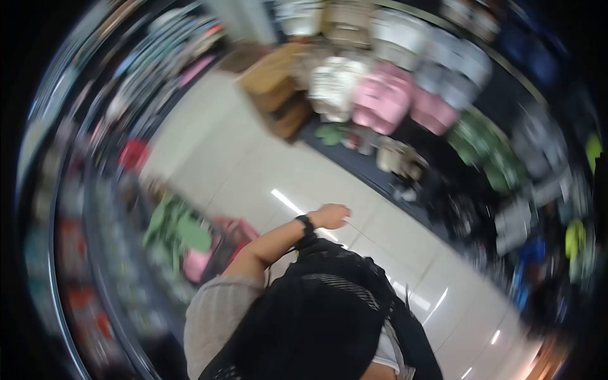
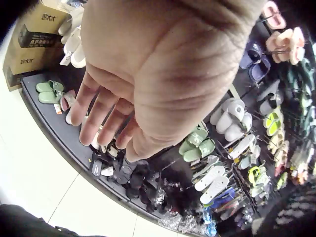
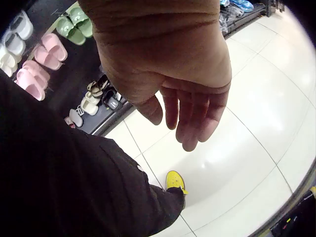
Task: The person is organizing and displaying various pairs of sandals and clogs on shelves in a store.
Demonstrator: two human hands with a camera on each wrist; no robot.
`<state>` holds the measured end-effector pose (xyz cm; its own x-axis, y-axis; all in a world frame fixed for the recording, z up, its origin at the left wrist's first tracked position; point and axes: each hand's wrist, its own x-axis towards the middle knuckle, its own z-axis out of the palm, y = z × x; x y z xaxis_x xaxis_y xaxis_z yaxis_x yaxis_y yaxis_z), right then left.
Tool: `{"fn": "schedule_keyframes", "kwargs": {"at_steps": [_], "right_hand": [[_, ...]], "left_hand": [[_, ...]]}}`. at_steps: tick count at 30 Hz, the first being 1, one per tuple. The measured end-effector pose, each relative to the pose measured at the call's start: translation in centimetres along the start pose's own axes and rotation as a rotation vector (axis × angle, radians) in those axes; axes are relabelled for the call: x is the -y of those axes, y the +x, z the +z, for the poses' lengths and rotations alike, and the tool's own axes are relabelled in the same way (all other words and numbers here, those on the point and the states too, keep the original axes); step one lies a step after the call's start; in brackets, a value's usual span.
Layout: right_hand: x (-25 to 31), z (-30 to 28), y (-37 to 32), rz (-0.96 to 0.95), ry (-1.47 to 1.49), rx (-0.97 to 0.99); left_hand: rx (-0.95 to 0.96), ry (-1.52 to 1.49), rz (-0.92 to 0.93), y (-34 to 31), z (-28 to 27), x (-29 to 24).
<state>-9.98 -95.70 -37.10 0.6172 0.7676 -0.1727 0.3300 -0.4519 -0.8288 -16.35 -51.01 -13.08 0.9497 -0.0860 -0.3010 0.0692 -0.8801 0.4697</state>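
Observation:
My left hand [image 1: 330,216] is stretched out over the tiled floor in the head view, a black band on its wrist. In the left wrist view this hand [image 2: 158,74] has its palm showing and its fingers loosely bent, holding nothing. The shoe rack behind it carries green slippers [image 2: 198,147] and white slippers [image 2: 212,183]. The right wrist view shows my right hand [image 3: 168,64] hanging with relaxed fingers and nothing in it. Pink slippers [image 3: 51,51] are on the rack beyond it. I cannot make out the right hand in the head view.
Cardboard boxes [image 1: 272,82] stand at the end of the low shelf edge [image 1: 361,166]. Goods fill the racks on the left, with a green item [image 1: 180,228] near the arm. A black bag or garment [image 1: 310,310] covers my front. A yellow shoe [image 3: 175,179] is on the floor.

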Motion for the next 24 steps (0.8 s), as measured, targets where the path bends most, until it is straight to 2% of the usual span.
{"fn": "schedule_keyframes", "kwargs": {"at_steps": [2, 5, 10, 12, 13, 14, 16, 18, 21, 24], "right_hand": [[1.8, -0.9, 3.1, 0.016, 0.023, 0.133], [3.9, -6.1, 9.0, 0.127, 0.016, 0.247], [3.6, -7.6, 15.0, 0.355, -0.011, 0.358], [3.0, -8.7, 16.9, 0.472, -0.024, 0.362], [-3.7, -8.5, 18.9, 0.534, -0.031, 0.357], [-2.7, -8.6, 20.8, 0.523, -0.048, 0.375], [2.4, -7.7, 27.0, 0.587, 0.185, 0.289], [8.6, -5.8, 30.2, 0.461, 0.069, 0.302], [17.7, -1.3, 32.0, 0.367, 0.065, 0.365], [22.1, 3.5, 32.4, 0.311, -0.042, 0.449]], "left_hand": [[0.016, -0.014, -0.11, -1.6, 0.0, -0.6], [-0.185, -0.069, -0.223, -2.6, -1.6, 2.4], [-0.343, -0.18, -0.587, -14.0, 1.5, 4.1], [-0.326, -0.221, -0.741, -17.6, 3.3, 4.0], [-0.342, -0.242, -0.766, -19.0, 4.1, 3.7], [-0.363, -0.263, -0.826, -20.2, 5.0, 3.7], [-0.398, -0.291, -0.891, -22.1, 6.1, 4.1], [-0.432, -0.319, -0.908, -23.2, 5.8, 4.4], [-0.529, -0.34, -0.89, -25.1, 4.9, 6.2], [-0.691, -0.376, -0.841, -27.6, 3.0, 8.6]]}}
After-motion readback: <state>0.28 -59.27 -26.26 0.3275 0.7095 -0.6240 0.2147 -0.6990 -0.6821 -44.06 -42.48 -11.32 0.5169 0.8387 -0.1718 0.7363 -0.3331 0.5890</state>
